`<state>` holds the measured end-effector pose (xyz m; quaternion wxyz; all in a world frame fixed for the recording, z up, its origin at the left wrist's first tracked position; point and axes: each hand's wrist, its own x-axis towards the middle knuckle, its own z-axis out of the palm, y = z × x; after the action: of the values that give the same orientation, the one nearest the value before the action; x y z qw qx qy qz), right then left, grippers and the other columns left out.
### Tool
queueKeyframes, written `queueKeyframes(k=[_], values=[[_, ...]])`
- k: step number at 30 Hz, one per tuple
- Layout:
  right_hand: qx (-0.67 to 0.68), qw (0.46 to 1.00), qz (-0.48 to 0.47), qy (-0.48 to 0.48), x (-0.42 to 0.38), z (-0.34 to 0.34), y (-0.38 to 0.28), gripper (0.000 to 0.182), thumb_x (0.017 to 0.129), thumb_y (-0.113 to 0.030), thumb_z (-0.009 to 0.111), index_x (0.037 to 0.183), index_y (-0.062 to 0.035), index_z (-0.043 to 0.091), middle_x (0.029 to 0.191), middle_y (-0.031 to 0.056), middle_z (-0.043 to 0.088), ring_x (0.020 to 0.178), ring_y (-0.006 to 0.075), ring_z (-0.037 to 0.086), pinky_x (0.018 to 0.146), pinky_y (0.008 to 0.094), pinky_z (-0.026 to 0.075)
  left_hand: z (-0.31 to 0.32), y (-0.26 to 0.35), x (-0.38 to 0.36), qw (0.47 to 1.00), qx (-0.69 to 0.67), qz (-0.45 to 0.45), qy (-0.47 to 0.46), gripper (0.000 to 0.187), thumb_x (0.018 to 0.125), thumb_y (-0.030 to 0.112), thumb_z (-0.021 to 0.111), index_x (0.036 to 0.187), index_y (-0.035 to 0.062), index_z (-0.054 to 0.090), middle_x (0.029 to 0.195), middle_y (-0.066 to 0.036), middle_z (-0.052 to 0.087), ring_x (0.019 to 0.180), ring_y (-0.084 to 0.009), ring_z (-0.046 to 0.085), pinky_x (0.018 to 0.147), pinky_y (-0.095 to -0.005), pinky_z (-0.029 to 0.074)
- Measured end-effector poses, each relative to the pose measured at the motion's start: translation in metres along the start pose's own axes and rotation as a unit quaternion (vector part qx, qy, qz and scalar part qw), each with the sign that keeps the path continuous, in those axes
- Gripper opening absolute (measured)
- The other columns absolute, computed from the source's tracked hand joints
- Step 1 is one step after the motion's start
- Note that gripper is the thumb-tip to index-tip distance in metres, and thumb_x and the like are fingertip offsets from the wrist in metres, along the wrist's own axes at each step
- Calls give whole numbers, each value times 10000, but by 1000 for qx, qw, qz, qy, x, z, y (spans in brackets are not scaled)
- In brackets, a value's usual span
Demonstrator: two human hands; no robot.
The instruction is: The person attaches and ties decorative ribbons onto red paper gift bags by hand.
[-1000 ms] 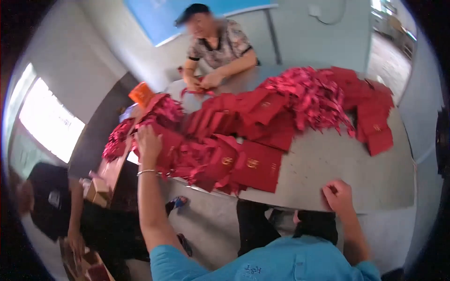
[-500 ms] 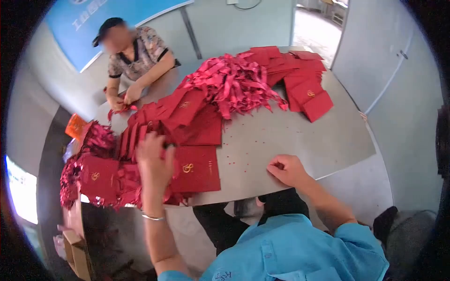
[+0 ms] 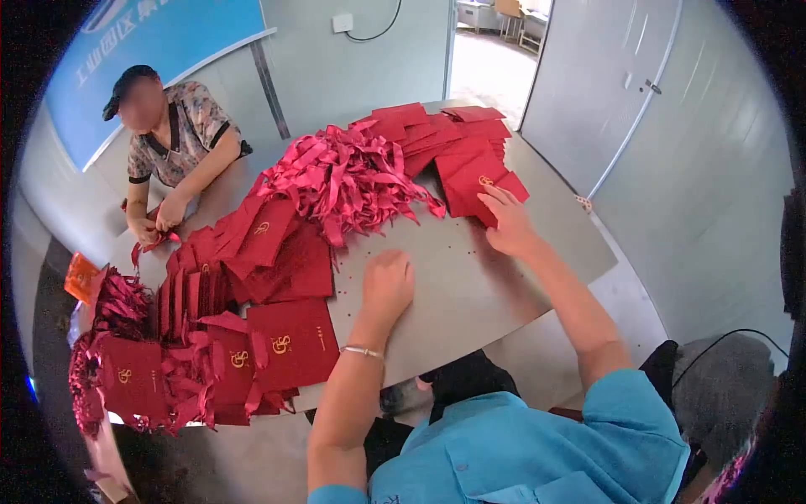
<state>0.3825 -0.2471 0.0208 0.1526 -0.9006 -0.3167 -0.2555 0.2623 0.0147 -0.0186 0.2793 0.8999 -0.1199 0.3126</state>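
Note:
My right hand (image 3: 507,222) reaches to the right-hand stack of flat dark-red gift bags. Its fingers are stretched out over the nearest red bag (image 3: 466,183), which has a gold logo. My left hand (image 3: 389,286), with a bangle on its wrist, is over the middle of the table (image 3: 445,290). Its fingers are curled in, and anything inside them is hidden. To its left lies a red bag with a gold logo (image 3: 294,343), at the near edge. Beyond my hands is a heap of loose pink-red ribbons (image 3: 348,181).
More red bags stand in a row (image 3: 189,298) on the left, near bundled ribbons (image 3: 122,302). Across the table a person (image 3: 180,160) handles a piece of red ribbon. An orange object (image 3: 80,277) is at the far left. Small red specks are scattered on the tabletop.
My left hand has come away from the left-hand bags to the middle of the table. My right hand has moved forward onto the right stack and opened. The view has turned right.

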Motion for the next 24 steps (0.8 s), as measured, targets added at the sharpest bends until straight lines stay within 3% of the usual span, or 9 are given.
queueKeyframes(k=[5, 7, 9, 13, 16, 18, 19, 21, 24], values=[[-54, 990, -101, -88, 14, 1, 15, 600, 605, 62, 595, 1195, -48, 576, 1261, 139, 531, 1238, 335, 450, 1025, 401, 381, -8, 1, -14, 999, 13, 37, 3, 142, 763, 84, 627, 892, 25, 620, 901, -155, 635, 889, -343, 611, 788, -454, 481], [-20, 990, -120, -67, 15, -6, 12, 560, 613, 85, 592, 1156, -52, 597, 1090, 134, 573, 1097, 342, 512, 965, 419, 407, -10, 2, -15, 998, 8, 46, 29, 133, 762, 80, 627, 885, 29, 618, 903, -151, 635, 895, -334, 614, 790, -452, 479], [0, 988, -136, -68, 16, -18, 2, 530, 622, 86, 600, 1133, -53, 608, 1021, 128, 567, 1026, 340, 521, 927, 429, 414, -15, 5, -15, 999, -18, -8, -34, 150, 793, 78, 628, 930, 18, 628, 927, -146, 658, 915, -308, 626, 837, -429, 472], [59, 983, -158, -78, 10, -46, -41, 431, 663, 56, 638, 1084, -39, 630, 942, 123, 554, 913, 330, 533, 841, 436, 425, -20, 13, -9, 989, -129, -69, 13, 149, 809, 54, 624, 947, -4, 629, 900, -166, 672, 856, -353, 639, 784, -425, 509], [91, 979, -172, -63, -4, -50, -79, 418, 678, 15, 667, 1092, -35, 629, 922, 121, 547, 884, 322, 534, 819, 424, 430, -23, 19, -6, 964, -219, -141, 50, 161, 867, 82, 608, 989, -20, 634, 864, -168, 677, 780, -294, 668, 716, -371, 529], [108, 974, -186, -74, -11, -50, -107, 405, 682, 6, 668, 1084, -32, 635, 920, 119, 548, 885, 318, 535, 822, 425, 432, -31, 24, -4, 908, -344, -238, 25, 216, 947, 163, 571, 1036, -19, 646, 939, -65, 689, 833, -115, 629, 713, -270, 499], [121, 970, -195, -81, -15, -49, -119, 392, 686, -3, 669, 1076, -30, 641, 917, 117, 549, 887, 314, 536, 825, 426, 434, -30, 24, -3, 907, -341, -245, 28, 216, 947, 163, 571, 1036, -19, 646, 939, -65, 689, 833, -115, 629, 713, -270, 499], [129, 965, -213, -88, -22, -43, -140, 348, 710, -30, 629, 1058, -29, 650, 924, 107, 550, 898, 300, 537, 836, 409, 434, -30, 21, -2, 790, -547, -272, 42, 226, 971, 182, 557, 1038, -9, 659, 939, 0, 664, 840, -77, 591, 726, -246, 486], [134, 957, -248, -68, -24, -37, -162, 303, 736, -62, 561, 1020, -30, 663, 930, 85, 550, 927, 274, 534, 866, 389, 436, -40, 16, -4, 763, -591, -261, 2, 225, 954, 176, 594, 1051, -12, 668, 912, 32, 648, 803, -52, 566, 724, -215, 476]])
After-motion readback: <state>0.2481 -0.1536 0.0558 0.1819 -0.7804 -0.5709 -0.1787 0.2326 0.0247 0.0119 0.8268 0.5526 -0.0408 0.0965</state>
